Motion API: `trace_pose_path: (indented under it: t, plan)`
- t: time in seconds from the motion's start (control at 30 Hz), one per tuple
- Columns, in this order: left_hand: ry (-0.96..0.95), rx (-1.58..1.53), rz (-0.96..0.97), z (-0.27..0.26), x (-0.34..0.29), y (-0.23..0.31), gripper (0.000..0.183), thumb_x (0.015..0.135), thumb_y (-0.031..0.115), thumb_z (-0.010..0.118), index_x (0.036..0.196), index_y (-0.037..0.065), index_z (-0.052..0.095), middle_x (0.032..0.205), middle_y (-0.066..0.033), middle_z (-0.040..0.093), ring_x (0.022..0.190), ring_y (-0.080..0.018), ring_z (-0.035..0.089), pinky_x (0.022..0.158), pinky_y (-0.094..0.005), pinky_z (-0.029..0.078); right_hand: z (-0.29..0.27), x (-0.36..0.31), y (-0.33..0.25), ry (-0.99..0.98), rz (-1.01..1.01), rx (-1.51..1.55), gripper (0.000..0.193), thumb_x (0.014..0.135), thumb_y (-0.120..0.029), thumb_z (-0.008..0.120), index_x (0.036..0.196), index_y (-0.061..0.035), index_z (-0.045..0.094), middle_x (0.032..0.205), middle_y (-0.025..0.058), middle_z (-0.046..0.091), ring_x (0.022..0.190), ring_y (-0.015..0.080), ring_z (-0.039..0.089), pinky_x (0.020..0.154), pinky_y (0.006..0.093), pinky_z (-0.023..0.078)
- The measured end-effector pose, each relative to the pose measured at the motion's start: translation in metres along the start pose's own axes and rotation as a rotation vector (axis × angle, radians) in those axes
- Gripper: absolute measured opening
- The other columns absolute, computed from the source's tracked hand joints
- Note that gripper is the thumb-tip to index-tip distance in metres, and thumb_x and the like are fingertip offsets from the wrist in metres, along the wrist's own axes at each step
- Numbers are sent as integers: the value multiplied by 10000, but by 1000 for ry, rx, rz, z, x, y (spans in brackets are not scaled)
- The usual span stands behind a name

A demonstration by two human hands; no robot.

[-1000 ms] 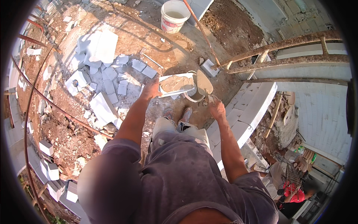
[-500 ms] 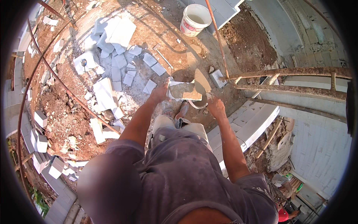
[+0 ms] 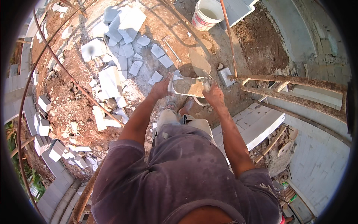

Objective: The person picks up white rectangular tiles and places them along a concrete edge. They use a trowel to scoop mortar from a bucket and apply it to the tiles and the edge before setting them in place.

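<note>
Left hand [image 3: 161, 89] clamps the block [image 3: 179, 78] by its 9 o'clock end, held out at 12 from the wearer; right hand [image 3: 213, 95] grips the trowel [image 3: 200, 63], blade toward 11. Can't tell if right fingers also touch the block. Mortar [image 3: 189, 86] covers most of its top. Looks like the mortar-spreading step; next move probably calls for a level block and a shallow blade angle.

Clearances from block, big to small: open dirt [image 3: 178, 31] at 12; low wall [image 3: 253, 121] at 4, long edge; rusty metal frame [image 3: 294, 78] at 3; bucket [image 3: 201, 24] near 12:30, well apart; cut pieces [image 3: 157, 50] at 10–11, nearer.
</note>
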State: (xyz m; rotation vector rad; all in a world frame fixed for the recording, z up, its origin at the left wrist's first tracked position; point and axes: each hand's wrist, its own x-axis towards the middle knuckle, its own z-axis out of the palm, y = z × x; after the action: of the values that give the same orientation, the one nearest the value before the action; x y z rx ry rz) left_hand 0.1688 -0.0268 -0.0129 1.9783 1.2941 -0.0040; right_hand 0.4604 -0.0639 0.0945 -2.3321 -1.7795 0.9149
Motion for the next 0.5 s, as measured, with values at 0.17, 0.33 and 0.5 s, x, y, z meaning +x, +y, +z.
trace_pose_path:
  t: [0.17,0.33,0.5]
  plan:
    - [16,-49,133,1,39,-35,1218,707,469,846,1584,52,110,1498,-231,447,1278,-386,549,977,-503,495,5,-65,6,-153,106,47,641,842,-297,683,1371,-9,464,1203,268,641,1099,442,632,929,515,508]
    - [-192,-16,-6,-27,76,-7,1254,682,323,888,1590,50,67,1418,-313,499,1291,-454,519,1054,-480,439,75,-72,-1,191,-2,65,588,868,-331,675,1346,-54,474,1205,240,542,996,437,651,812,511,555]
    - [-149,-164,88,-28,106,-24,1282,645,310,909,1575,0,83,1565,-303,305,1450,-395,352,1160,-416,351,164,-19,-9,157,153,51,631,881,-323,710,1365,-48,413,1287,257,483,922,448,670,765,505,568]
